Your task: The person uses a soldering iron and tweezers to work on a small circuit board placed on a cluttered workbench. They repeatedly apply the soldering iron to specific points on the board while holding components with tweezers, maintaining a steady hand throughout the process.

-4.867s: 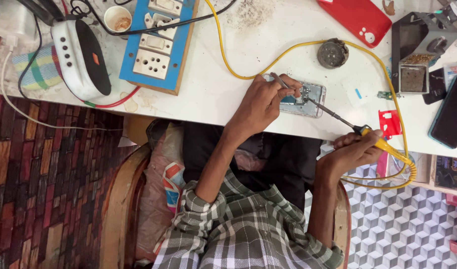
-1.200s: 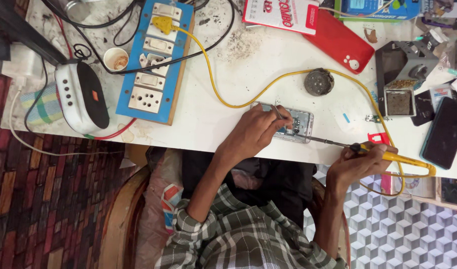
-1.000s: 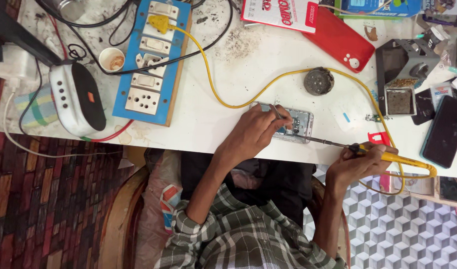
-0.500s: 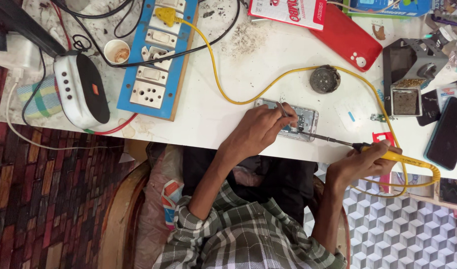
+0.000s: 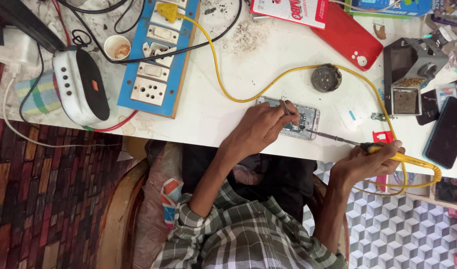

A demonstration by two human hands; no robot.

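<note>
An opened phone with its insides bare lies near the front edge of the white table. My left hand rests on the phone's left part and pinches thin metal tweezers over it. My right hand is off the table's front edge, closed around the yellow handle of a soldering iron. The iron's metal shaft reaches left, with its tip at the phone's right side. A yellow cable runs from the handle in a loop across the table to a plug.
A blue socket board and a white and black speaker lie at the left. A round metal tin, a red phone cover, a grey stand and a dark phone lie at the right.
Both hands keep their grips and stay at the phone. The iron's tip has shifted slightly along the phone's right side, and the view has drifted a little.
</note>
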